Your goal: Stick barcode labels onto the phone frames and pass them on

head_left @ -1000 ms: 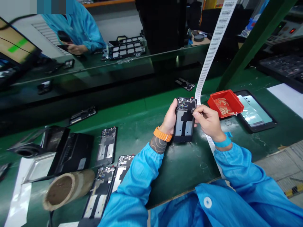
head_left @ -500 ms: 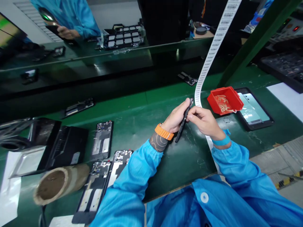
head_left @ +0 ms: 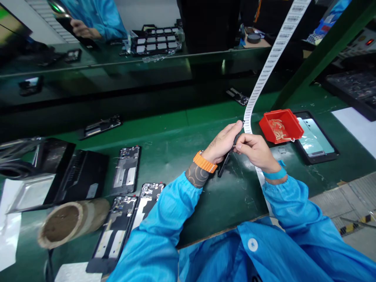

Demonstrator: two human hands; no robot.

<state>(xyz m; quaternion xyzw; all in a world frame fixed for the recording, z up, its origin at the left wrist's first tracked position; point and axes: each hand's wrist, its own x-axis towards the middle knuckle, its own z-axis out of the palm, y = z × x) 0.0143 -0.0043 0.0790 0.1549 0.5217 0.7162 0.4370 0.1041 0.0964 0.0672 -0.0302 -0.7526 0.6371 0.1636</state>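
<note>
My left hand point(head_left: 222, 143) is closed round a black phone frame point(head_left: 225, 163), which is turned edge-on so only its thin side shows. My right hand point(head_left: 254, 150) pinches at the frame's upper edge with thumb and forefinger; what lies under the fingertips is hidden. Both hands meet just above the green bench point(head_left: 176, 129). A long white strip of barcode labels point(head_left: 270, 62) hangs from the upper right and runs down behind my right hand.
A red bin point(head_left: 281, 126) of small parts stands right of my hands, beside a phone in a black tray point(head_left: 315, 141). Several open phone frames point(head_left: 126, 169) lie at the left, with a cardboard roll point(head_left: 70, 223) and black trays. A co-worker's hand point(head_left: 82, 29) works at the far bench.
The phone frame was turned from face-up to edge-on between my hands. My right hand kept its pinch at the top edge. The view shifted slightly.
</note>
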